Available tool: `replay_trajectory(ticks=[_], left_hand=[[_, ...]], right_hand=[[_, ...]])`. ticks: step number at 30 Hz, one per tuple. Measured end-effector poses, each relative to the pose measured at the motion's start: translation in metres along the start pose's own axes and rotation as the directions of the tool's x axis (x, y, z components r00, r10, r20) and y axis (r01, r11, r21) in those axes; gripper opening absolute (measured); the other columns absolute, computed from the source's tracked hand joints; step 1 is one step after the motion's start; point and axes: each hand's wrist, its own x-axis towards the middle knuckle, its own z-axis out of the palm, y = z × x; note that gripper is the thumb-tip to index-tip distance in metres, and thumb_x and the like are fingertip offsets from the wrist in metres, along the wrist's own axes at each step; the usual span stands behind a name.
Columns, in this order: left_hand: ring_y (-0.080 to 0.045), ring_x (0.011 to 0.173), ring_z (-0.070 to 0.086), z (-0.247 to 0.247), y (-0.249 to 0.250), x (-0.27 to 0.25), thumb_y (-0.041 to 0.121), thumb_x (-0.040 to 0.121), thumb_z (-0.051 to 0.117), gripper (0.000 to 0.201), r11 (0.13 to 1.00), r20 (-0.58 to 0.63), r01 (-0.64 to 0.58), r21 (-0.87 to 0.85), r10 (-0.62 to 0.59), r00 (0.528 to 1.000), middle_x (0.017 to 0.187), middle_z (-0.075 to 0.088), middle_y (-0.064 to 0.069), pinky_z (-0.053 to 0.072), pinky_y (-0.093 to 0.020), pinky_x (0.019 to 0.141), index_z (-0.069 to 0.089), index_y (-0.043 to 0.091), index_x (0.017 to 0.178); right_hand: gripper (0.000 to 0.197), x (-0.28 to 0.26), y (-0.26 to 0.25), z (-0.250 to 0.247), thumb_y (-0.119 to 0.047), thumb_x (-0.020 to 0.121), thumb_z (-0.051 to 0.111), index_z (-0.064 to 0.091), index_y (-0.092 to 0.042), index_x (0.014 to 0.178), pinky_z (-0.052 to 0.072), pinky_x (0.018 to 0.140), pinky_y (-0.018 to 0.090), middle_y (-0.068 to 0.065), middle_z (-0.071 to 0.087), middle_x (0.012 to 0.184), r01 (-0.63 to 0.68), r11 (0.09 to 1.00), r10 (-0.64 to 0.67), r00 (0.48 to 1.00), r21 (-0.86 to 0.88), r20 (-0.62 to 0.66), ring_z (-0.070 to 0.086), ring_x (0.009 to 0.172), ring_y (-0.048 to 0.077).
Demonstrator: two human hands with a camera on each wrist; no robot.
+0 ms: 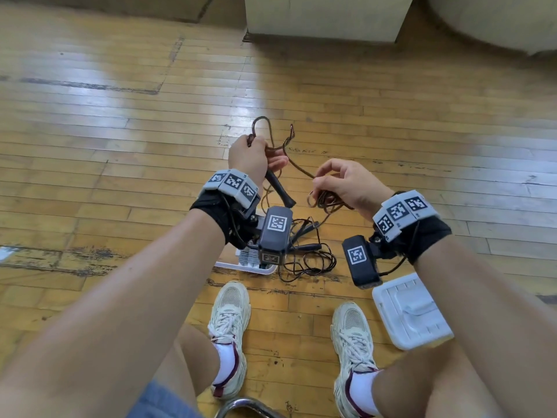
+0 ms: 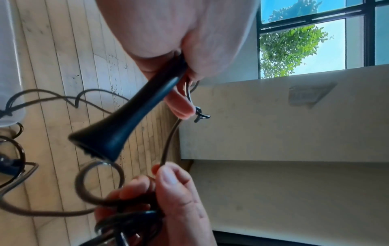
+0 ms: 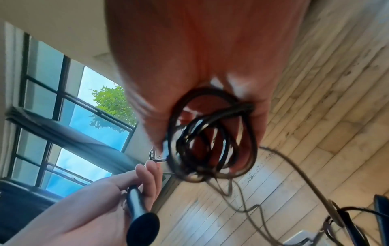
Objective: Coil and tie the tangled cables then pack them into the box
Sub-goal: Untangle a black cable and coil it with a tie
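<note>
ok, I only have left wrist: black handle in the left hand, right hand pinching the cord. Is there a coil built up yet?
Observer: Yes. The right wrist view shows several loops of cable bunched in the right hand.
Operator: Left hand just on the handle?
Observer: No. In the head view the left hand grips the handle together with cord loops that stick up above the fist.
Operator: Box anywhere?
Observer: A white lid-like piece lies on the floor beside the right shoe. A second white container sits ahead of the left shoe, mostly hidden.
</note>
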Motion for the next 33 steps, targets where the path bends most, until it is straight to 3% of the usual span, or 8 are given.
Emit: replay_trajectory(ticks=[5, 10, 13, 16, 19, 24, 27, 33], left_hand=[[-0.015, 0.052, 0.055, 0.000, -0.006, -0.003, 0.011, 0.102, 0.051, 0.013, 0.998, 0.103, 0.069, 0.007, -0.069, 0.992, 0.079, 0.064, -0.012, 0.041, -0.020, 0.046, 0.052, 0.004, 0.091], [-0.011, 0.054, 0.055, -0.001, -0.008, -0.008, 0.006, 0.095, 0.063, 0.007, 0.996, 0.214, 0.037, 0.087, -0.054, 0.975, 0.084, 0.066, -0.010, 0.042, -0.021, 0.049, 0.058, 0.005, 0.090], [-0.010, 0.055, 0.056, -0.003, -0.011, -0.009, 0.008, 0.092, 0.068, 0.009, 0.974, 0.213, -0.058, 0.220, 0.010, 0.977, 0.080, 0.066, -0.006, 0.046, -0.023, 0.052, 0.060, 0.007, 0.088], [-0.016, 0.066, 0.062, -0.010, -0.016, 0.002, 0.013, 0.090, 0.070, 0.009, 0.884, 0.090, -0.123, 0.452, 0.092, 0.992, 0.084, 0.068, -0.008, 0.057, -0.034, 0.068, 0.063, 0.008, 0.089], [-0.022, 0.077, 0.065, -0.024, -0.016, 0.015, 0.016, 0.092, 0.067, 0.006, 0.840, -0.046, -0.103, 0.533, 0.150, 0.988, 0.091, 0.070, -0.008, 0.061, -0.040, 0.077, 0.065, 0.010, 0.090], [-0.017, 0.053, 0.050, -0.031, -0.012, 0.025, 0.021, 0.096, 0.062, 0.024, 0.938, -0.091, -0.029, 0.347, 0.065, 0.994, 0.067, 0.058, -0.004, 0.042, -0.028, 0.047, 0.058, 0.011, 0.075], [-0.014, 0.045, 0.044, -0.025, -0.010, 0.023, 0.025, 0.095, 0.065, 0.030, 0.948, 0.033, 0.075, 0.309, -0.089, 0.995, 0.058, 0.052, -0.001, 0.036, -0.024, 0.041, 0.056, 0.010, 0.070], [-0.009, 0.053, 0.047, 0.000, -0.013, -0.001, 0.035, 0.092, 0.067, 0.038, 0.952, 0.379, 0.132, 0.277, -0.234, 0.895, 0.076, 0.066, -0.004, 0.038, -0.016, 0.040, 0.066, -0.002, 0.102]], right_hand=[[0.007, 0.002, -0.001, 0.001, -0.012, 0.099, 0.058, 0.063, -0.009, 0.101, 0.051, 0.065, 0.019, 0.004, 0.071, 0.084, 0.052, 0.994, -0.059, 0.995, -0.094, -0.079, 0.069, 0.072, 0.007], [0.008, 0.000, -0.007, 0.006, -0.024, 0.092, 0.070, 0.068, -0.018, 0.097, 0.053, 0.067, 0.022, -0.002, 0.071, 0.082, 0.077, 0.965, -0.082, 0.997, -0.251, -0.006, 0.067, 0.071, 0.006], [0.005, -0.003, -0.011, 0.007, -0.020, 0.094, 0.066, 0.069, -0.017, 0.096, 0.053, 0.065, 0.023, -0.003, 0.066, 0.073, 0.134, 0.984, -0.127, 0.990, -0.116, 0.063, 0.062, 0.063, 0.006], [0.013, -0.002, -0.017, -0.001, -0.016, 0.101, 0.054, 0.064, -0.009, 0.097, 0.054, 0.060, 0.023, 0.001, 0.058, 0.076, 0.132, 0.970, -0.112, 0.988, 0.203, -0.108, 0.059, 0.061, 0.007], [0.022, 0.005, -0.013, -0.020, -0.020, 0.105, 0.048, 0.063, -0.010, 0.092, 0.059, 0.076, 0.033, 0.001, 0.058, 0.082, 0.061, 0.943, 0.085, 0.906, 0.326, -0.414, 0.058, 0.076, 0.013], [0.027, 0.012, 0.002, -0.027, -0.019, 0.104, 0.048, 0.065, -0.012, 0.085, 0.054, 0.083, 0.035, 0.000, 0.060, 0.077, 0.030, 0.969, 0.092, 0.877, 0.246, -0.472, 0.057, 0.074, 0.014], [0.023, 0.013, 0.003, -0.021, -0.016, 0.103, 0.051, 0.066, -0.012, 0.086, 0.051, 0.073, 0.032, 0.000, 0.058, 0.073, 0.066, 0.981, 0.018, 0.907, 0.185, -0.421, 0.054, 0.066, 0.012], [0.014, 0.011, -0.003, -0.009, -0.019, 0.102, 0.056, 0.068, -0.014, 0.097, 0.051, 0.061, 0.027, 0.000, 0.059, 0.072, 0.134, 0.988, -0.112, 0.966, 0.082, -0.232, 0.056, 0.062, 0.009]])
